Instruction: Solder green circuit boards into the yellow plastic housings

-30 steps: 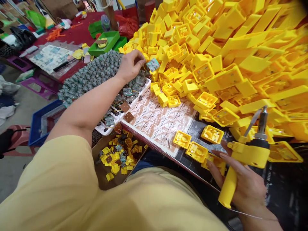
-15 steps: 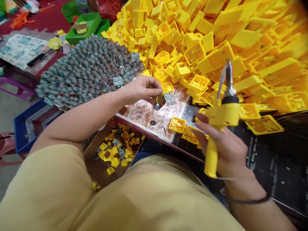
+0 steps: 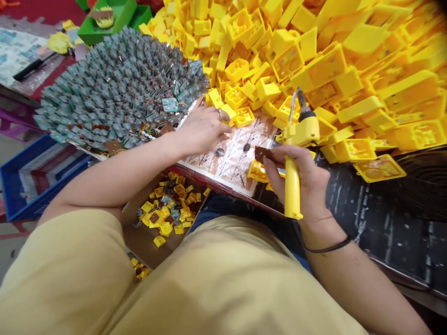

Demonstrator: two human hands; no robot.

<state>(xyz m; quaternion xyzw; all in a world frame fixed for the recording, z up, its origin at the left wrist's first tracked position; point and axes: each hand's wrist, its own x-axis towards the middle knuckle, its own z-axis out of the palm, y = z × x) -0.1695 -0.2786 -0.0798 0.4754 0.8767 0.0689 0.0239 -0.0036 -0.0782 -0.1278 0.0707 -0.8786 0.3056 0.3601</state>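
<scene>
Soldering gun (image 3: 292,186): gripped in the right hand (image 3: 309,190), fingers wrapped round the handle, tip pointing up and away. The same hand's fingertips pinch a brown board (image 3: 264,154). Wrist bent, forearm low.

Left hand (image 3: 202,130): palm down on the printed sheet (image 3: 240,167), fingers curled together; any grip cannot be told. A round part (image 3: 220,152) lies just below its fingertips. The sheet's print is unreadable.

Yellow housings (image 3: 314,56) are heaped beyond both hands.

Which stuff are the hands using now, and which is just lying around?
In use: right hand gripping the yellow soldering gun and a brown board; left hand by a small round part on the printed sheet.
Lying about: green tray, blue crate, cardboard box.
</scene>
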